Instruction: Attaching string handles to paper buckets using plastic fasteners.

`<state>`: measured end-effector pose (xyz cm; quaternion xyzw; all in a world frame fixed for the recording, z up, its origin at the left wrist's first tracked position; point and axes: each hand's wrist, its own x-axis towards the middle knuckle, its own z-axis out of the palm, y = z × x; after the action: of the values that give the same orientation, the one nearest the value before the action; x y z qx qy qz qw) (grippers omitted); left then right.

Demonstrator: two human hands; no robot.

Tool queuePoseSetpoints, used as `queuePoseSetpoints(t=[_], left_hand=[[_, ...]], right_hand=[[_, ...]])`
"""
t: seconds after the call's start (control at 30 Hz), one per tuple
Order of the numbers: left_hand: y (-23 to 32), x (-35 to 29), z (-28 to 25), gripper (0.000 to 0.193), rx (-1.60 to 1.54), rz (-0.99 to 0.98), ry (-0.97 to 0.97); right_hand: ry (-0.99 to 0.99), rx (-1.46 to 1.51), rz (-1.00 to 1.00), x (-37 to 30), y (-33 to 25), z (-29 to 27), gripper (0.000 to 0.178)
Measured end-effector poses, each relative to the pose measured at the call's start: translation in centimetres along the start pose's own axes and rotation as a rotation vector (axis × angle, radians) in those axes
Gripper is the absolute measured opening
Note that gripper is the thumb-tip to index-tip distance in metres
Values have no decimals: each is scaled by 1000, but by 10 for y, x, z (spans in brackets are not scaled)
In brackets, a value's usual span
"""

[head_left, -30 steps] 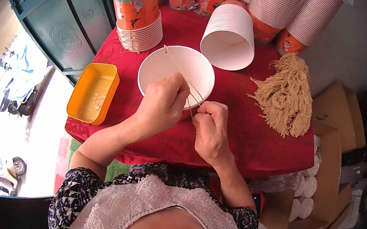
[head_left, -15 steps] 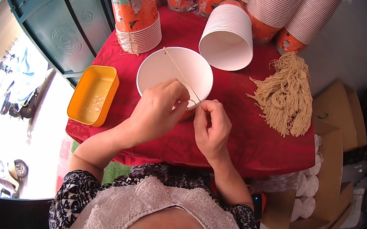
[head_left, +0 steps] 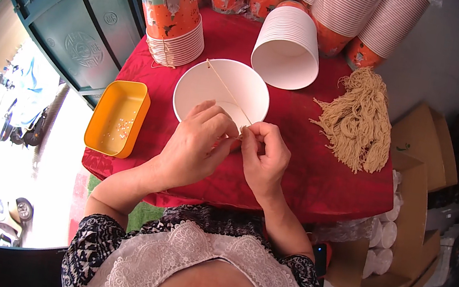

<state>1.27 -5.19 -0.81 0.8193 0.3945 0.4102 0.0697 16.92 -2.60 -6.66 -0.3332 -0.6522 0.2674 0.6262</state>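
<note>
A white paper bucket (head_left: 191, 87) stands with its mouth up in front of me. A tan string (head_left: 229, 92) runs taut across its mouth, from the far left rim to my fingers at the near right rim. My left hand (head_left: 193, 145) is closed in a pinch on the string's end, beside the near rim. Thumb and index finger of my right hand (head_left: 265, 159) also pinch the string there. The two hands' fingertips nearly meet, hiding that part of the rim and the exact grip.
A yellow tray (head_left: 135, 129) with small pale beads sits on the left of the red-covered table (head_left: 317, 192). Stacked buckets (head_left: 288, 33) lie behind, another stack (head_left: 175, 40) stands upside down at back left. A bundle of tan strings (head_left: 360, 124) rests right; cardboard boxes (head_left: 399, 240) stand beyond.
My left fingertips have moved down and right, close against my right fingertips. The loose curve of string seen between the hands is now mostly hidden in the fingers.
</note>
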Motion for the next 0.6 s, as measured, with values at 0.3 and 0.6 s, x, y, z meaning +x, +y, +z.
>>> queuePoseSetpoints(t=[0.3, 0.6], left_hand=[[-5, 6, 3, 16, -89, -94, 12], [-7, 8, 7, 15, -108, -85, 35]], right_hand=[[-29, -133, -278, 3, 3, -4, 15], [-47, -53, -141, -3, 0, -4, 13]])
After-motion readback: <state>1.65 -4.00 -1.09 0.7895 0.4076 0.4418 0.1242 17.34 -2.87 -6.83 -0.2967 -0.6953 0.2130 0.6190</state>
